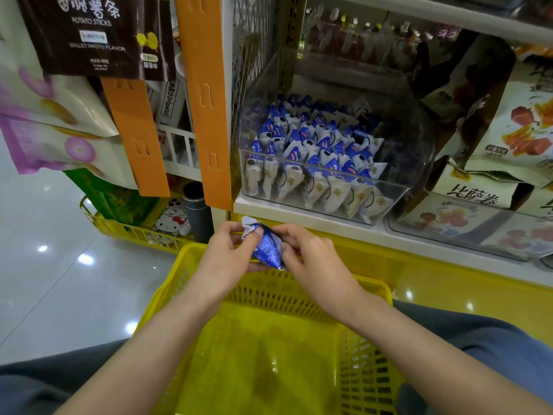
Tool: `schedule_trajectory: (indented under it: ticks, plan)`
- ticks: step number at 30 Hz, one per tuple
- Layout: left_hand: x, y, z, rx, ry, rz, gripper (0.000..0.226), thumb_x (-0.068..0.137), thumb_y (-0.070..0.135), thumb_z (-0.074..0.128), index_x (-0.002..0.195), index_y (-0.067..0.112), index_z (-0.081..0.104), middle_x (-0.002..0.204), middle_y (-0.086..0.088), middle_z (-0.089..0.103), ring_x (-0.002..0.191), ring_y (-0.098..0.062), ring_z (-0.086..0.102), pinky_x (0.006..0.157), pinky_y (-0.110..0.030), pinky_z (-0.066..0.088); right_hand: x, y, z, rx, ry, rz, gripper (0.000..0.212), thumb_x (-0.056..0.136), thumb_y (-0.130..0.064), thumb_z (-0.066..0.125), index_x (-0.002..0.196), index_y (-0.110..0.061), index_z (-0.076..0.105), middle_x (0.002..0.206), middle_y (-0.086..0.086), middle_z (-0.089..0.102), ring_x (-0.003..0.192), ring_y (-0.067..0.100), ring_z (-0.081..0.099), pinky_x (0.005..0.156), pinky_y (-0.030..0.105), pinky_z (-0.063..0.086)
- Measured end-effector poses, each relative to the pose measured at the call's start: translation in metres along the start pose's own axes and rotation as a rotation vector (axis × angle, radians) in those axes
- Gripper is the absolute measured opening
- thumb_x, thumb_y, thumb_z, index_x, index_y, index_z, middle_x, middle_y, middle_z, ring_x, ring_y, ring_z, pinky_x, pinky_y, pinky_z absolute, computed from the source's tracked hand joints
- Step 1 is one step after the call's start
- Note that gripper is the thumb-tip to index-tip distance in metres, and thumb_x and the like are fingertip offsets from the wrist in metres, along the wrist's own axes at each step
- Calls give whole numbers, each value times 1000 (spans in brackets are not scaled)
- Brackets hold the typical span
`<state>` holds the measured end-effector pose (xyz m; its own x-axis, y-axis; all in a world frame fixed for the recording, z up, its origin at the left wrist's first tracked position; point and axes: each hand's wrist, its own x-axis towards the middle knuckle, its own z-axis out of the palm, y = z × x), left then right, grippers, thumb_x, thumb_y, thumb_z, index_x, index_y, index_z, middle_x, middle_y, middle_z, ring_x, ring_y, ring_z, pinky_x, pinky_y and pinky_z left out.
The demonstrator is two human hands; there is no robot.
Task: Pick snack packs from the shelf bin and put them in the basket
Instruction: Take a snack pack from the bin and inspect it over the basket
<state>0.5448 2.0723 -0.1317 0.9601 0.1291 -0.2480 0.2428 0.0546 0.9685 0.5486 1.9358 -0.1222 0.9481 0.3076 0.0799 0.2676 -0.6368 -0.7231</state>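
A blue-and-white snack pack [267,246] is held over the far rim of the yellow basket [185,274]. My left hand [227,253] pinches its upper left end. My right hand [311,250] pinches its lower right side. The basket's floor shows no packs. On the white shelf above stands a clear plastic bin [398,193] with several rows of the same blue-and-white snack packs [317,151] standing upright inside.
Large snack bags [514,124] stand right of the bin, with another clear bin [466,232] below them. Orange hanging strips [206,100] and a potato-sticks bag [98,34] hang on the left. A second yellow basket [134,232] sits on the glossy floor at left.
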Motion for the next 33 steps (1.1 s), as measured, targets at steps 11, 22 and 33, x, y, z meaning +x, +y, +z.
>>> schedule_trajectory:
  ticks: [11,22,33]
  plan:
    - [-6,11,-8,183,-150,43,35,78,31,68,109,22,57,97,8,64,79,0,64,62,-13,48,5,-7,-17,624,-176,276,26,100,-23,37,110,-14,59,102,10,68,83,16,69,68,23,58]
    - [-7,10,-6,5,-100,74,49,74,49,51,116,24,57,103,8,69,90,-1,65,70,-14,50,7,-7,-16,555,-153,108,27,86,-5,61,106,-24,59,102,-2,68,88,7,66,79,24,55]
    - [-9,16,-12,-79,-123,53,25,90,19,56,114,23,61,102,4,72,92,-7,68,80,-27,55,2,-12,-9,677,-91,177,20,95,-7,45,103,-18,59,91,1,70,80,7,68,71,23,57]
